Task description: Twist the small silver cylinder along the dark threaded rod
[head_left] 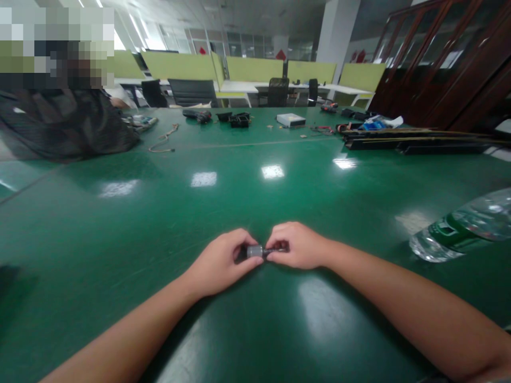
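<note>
Low over the green table (239,330), my left hand (219,261) is closed round a small grey metal cylinder (254,251) with a dark end, held sideways between thumb and fingers. Opposite it, my right hand (297,246) pinches a thin dark rod (274,250) that lies in line with the cylinder and meets its right end. Whether the two are joined or only touching, I cannot tell. My right fingers hide part of the rod, and the cylinder's left end disappears into my left palm.
A water bottle (459,226) lies at the right. Toward the far edge are a dark bag (72,125), a cable (163,139), black parts (239,119), a silver box-shaped device (290,120) and long dark strips (399,139). A person, blurred out, is behind the bag.
</note>
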Tool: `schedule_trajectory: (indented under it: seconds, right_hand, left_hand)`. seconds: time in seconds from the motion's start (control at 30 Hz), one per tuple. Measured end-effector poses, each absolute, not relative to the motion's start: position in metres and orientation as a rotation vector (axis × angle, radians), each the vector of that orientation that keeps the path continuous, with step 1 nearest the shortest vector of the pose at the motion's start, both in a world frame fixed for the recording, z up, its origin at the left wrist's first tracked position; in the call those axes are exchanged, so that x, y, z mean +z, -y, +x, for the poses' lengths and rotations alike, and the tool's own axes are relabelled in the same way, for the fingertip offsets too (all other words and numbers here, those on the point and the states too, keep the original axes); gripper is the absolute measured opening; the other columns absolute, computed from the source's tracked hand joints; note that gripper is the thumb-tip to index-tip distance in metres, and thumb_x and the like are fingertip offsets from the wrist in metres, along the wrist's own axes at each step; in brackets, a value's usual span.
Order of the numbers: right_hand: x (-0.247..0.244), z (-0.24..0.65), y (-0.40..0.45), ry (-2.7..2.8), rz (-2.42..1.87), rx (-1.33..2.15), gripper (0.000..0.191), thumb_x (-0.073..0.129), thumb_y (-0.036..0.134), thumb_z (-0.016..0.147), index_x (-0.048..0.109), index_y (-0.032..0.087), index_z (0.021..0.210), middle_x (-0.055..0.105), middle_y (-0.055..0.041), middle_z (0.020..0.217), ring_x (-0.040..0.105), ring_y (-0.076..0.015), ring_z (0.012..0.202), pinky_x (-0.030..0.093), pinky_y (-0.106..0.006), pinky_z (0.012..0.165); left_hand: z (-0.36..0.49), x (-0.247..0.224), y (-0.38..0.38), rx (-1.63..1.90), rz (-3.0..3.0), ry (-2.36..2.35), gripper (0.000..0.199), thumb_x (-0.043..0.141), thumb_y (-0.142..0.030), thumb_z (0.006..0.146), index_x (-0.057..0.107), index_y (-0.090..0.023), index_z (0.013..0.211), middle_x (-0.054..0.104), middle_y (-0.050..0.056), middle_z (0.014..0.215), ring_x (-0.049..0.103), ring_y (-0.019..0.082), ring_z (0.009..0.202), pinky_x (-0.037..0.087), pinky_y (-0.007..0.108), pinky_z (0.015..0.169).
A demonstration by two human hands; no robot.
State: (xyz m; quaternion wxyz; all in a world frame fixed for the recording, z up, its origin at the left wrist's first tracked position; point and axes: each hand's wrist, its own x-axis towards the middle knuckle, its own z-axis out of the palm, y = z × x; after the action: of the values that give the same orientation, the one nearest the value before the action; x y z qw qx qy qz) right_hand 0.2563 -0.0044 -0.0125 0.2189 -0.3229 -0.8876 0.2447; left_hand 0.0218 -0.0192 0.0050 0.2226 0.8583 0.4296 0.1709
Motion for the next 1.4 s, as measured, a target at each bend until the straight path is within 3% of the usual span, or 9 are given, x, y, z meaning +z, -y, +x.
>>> schedule_trajectory:
  seconds: [0.77, 1.1, 1.4]
  right_hand:
    - [-0.010, 0.273, -0.002, 2.481, -0.850, 0.634, 0.005, 0.071, 0.021, 0.075, 0.070, 0.017, 0.077, 0.065, -0.0007, 0.073, 0.058, -0.0122, 0.067, 0.043, -0.024, 0.065]
    - [-0.010, 0.289, -0.015, 2.479, -0.892, 0.802, 0.004, 0.069, 0.014, 0.068, 0.067, 0.016, 0.071, 0.062, 0.0017, 0.067, 0.054, -0.0099, 0.060, 0.041, -0.021, 0.057]
    - [-0.014, 0.260, 0.001, 2.434, -0.816, 0.740, 0.015, 0.075, 0.025, 0.076, 0.073, 0.017, 0.088, 0.066, -0.0019, 0.079, 0.059, -0.0134, 0.071, 0.044, -0.024, 0.066]
  left_hand:
    - [0.021, 0.005, 0.018, 0.472, 2.325, -1.187, 0.027, 0.064, -0.044, 0.086, 0.067, -0.019, 0.094, 0.061, 0.000, 0.075, 0.054, 0.016, 0.067, 0.038, 0.025, 0.060]
    - [0.021, 0.006, 0.019, 0.459, 2.336, -1.203, 0.029, 0.063, -0.047, 0.086, 0.067, -0.019, 0.094, 0.058, 0.000, 0.072, 0.053, 0.016, 0.065, 0.037, 0.025, 0.058]
    - [0.019, 0.002, 0.017, 0.483, 2.331, -1.202, 0.026, 0.070, -0.042, 0.080, 0.065, -0.019, 0.094, 0.059, -0.001, 0.075, 0.054, 0.016, 0.067, 0.038, 0.025, 0.060]
